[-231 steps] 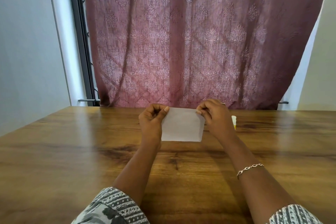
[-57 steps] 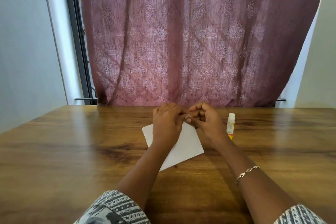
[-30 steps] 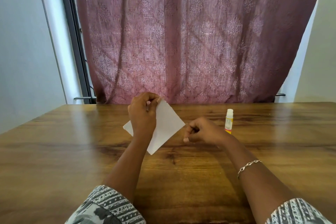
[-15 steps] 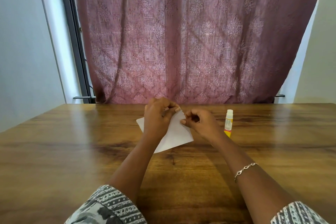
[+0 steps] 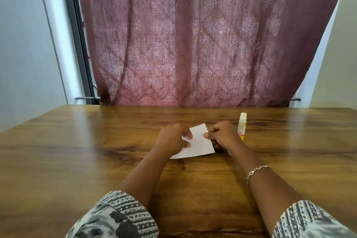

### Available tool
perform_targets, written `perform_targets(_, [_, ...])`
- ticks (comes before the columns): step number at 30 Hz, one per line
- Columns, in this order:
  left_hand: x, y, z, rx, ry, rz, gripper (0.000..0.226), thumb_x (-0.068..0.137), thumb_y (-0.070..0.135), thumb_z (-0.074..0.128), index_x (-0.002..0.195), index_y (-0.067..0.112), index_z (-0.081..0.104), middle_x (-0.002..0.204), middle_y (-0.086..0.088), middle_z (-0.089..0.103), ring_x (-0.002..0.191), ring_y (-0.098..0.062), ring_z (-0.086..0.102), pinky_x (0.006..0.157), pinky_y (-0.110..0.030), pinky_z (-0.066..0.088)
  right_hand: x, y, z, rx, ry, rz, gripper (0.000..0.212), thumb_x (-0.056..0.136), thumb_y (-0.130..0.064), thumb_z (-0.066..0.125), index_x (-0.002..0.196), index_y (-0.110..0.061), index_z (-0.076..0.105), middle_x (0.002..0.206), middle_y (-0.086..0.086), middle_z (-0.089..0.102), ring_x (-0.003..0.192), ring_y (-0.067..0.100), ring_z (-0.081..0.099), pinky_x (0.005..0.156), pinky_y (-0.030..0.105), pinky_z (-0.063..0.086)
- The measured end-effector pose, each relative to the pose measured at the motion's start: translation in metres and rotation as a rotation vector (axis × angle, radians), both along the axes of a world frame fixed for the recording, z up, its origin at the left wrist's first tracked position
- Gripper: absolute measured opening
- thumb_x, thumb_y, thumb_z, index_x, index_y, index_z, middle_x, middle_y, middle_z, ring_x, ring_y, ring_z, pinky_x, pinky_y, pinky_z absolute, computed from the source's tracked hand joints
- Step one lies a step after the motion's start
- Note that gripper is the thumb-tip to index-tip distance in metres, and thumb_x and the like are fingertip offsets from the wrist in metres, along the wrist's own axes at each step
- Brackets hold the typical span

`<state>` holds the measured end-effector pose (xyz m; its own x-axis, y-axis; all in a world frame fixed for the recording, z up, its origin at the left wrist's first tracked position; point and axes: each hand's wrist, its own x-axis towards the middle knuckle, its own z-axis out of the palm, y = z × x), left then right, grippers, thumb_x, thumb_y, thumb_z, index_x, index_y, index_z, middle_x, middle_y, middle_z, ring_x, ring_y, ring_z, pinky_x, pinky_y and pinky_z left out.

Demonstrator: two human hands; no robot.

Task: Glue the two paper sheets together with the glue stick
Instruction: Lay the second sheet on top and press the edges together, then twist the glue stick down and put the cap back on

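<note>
Both grips pinch the white paper point(image 5: 200, 146) at the centre of the frame.
The left grip point(image 5: 172, 139) is closed, thumb and forefinger nipping the paper's left edge. The right grip point(image 5: 222, 137), fingers curled, pinches the right edge. The paper is tilted between them, low over the wooden worktop point(image 5: 77, 150); whether it is one sheet or two I cannot tell. The capped glue stick point(image 5: 242, 125) stands upright just right of the right grip, untouched.

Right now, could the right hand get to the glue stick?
Probably yes. The glue stick stands upright just beside the right hand, with only bare table between them. That hand pinches the paper, so it would have to let go first.
</note>
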<state>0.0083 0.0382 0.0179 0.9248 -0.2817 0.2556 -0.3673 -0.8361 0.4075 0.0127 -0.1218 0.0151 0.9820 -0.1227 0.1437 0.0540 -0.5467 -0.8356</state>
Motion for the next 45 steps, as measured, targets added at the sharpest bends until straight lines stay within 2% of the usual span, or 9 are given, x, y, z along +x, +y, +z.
perform_targets(8, [0.006, 0.001, -0.005, 0.043, 0.093, -0.028, 0.022, 0.080, 0.016, 0.067, 0.102, 0.017, 0.068, 0.116, -0.003, 0.064, 0.106, -0.019, 0.057, 0.097, -0.036, 0.047, -0.004, 0.000, 0.004, -0.231, -0.006, -0.064, 0.015, 0.080, -0.020, 0.067, 0.072, -0.007, 0.066, 0.078, 0.016, 0.071, 0.065, 0.027, 0.066, 0.072, 0.038, 0.057])
perform_targets(11, [0.007, 0.002, -0.006, 0.024, 0.088, -0.035, 0.022, 0.080, 0.015, 0.067, 0.102, 0.015, 0.068, 0.115, -0.004, 0.065, 0.106, -0.018, 0.058, 0.097, -0.036, 0.047, -0.010, -0.017, 0.018, -0.108, -0.346, -0.178, 0.021, 0.081, -0.015, 0.065, 0.061, -0.019, 0.059, 0.064, 0.009, 0.065, 0.060, 0.028, 0.064, 0.064, 0.040, 0.057])
perform_targets(15, [0.006, 0.002, -0.007, 0.032, 0.076, -0.030, 0.023, 0.081, 0.016, 0.066, 0.104, 0.016, 0.068, 0.116, -0.004, 0.064, 0.107, -0.019, 0.057, 0.097, -0.036, 0.047, -0.019, -0.057, 0.031, -0.049, -0.638, -0.339, 0.014, 0.081, -0.013, 0.063, 0.077, 0.000, 0.065, 0.070, 0.013, 0.063, 0.066, 0.022, 0.055, 0.056, 0.025, 0.031])
perform_targets(21, [0.007, 0.003, -0.009, 0.042, 0.063, -0.017, 0.024, 0.081, 0.017, 0.067, 0.105, 0.016, 0.068, 0.116, -0.003, 0.065, 0.107, -0.018, 0.058, 0.096, -0.035, 0.048, -0.008, -0.110, 0.011, 0.036, -0.391, -0.486, 0.014, 0.079, -0.006, 0.060, 0.091, -0.002, 0.065, 0.092, 0.017, 0.067, 0.087, 0.032, 0.061, 0.077, 0.038, 0.046])
perform_targets(27, [0.002, -0.004, -0.008, 0.051, -0.014, -0.016, 0.029, 0.085, 0.025, 0.061, 0.114, 0.018, 0.061, 0.115, -0.002, 0.063, 0.104, -0.019, 0.057, 0.090, -0.032, 0.047, 0.002, -0.108, -0.006, 0.195, -0.072, -0.196, 0.039, 0.077, 0.010, 0.057, 0.114, -0.003, 0.055, 0.084, 0.006, 0.060, 0.086, 0.023, 0.056, 0.071, 0.031, 0.047])
perform_targets(30, [0.000, -0.009, -0.007, 0.006, -0.080, -0.010, 0.033, 0.086, 0.030, 0.059, 0.117, 0.017, 0.059, 0.115, -0.001, 0.064, 0.104, -0.020, 0.057, 0.090, -0.033, 0.046, 0.006, -0.099, -0.008, 0.189, -0.082, -0.085, 0.036, 0.079, 0.002, 0.062, 0.113, -0.004, 0.055, 0.089, 0.005, 0.060, 0.075, 0.016, 0.054, 0.064, 0.024, 0.043])
perform_targets(33, [0.001, -0.014, -0.008, 0.008, -0.159, -0.022, 0.035, 0.087, 0.033, 0.057, 0.118, 0.017, 0.057, 0.116, -0.002, 0.063, 0.107, -0.019, 0.055, 0.093, -0.035, 0.046, 0.011, -0.097, -0.011, 0.096, -0.081, -0.080, 0.037, 0.080, -0.015, 0.065, 0.116, -0.009, 0.055, 0.094, 0.005, 0.058, 0.087, 0.020, 0.054, 0.080, 0.033, 0.041])
perform_targets(41, [0.006, -0.044, 0.006, -0.400, -0.221, -0.056, 0.040, 0.085, 0.028, 0.061, 0.118, 0.005, 0.056, 0.119, -0.009, 0.061, 0.110, -0.021, 0.056, 0.083, -0.022, 0.039, 0.015, -0.090, 0.001, -0.045, -0.266, -0.167, 0.028, 0.078, -0.023, 0.068, 0.098, -0.003, 0.063, 0.096, 0.014, 0.067, 0.090, 0.029, 0.061, 0.078, 0.036, 0.043])
perform_targets(45, [0.005, -0.070, 0.010, -0.761, -0.093, -0.085, 0.048, 0.081, 0.028, 0.067, 0.121, 0.005, 0.055, 0.122, -0.011, 0.061, 0.114, -0.022, 0.056, 0.096, -0.032, 0.045, 0.006, -0.066, 0.012, 0.006, -0.390, -0.102, 0.024, 0.078, -0.022, 0.068, 0.092, -0.004, 0.062, 0.090, 0.016, 0.069, 0.084, 0.029, 0.064, 0.076, 0.039, 0.048])
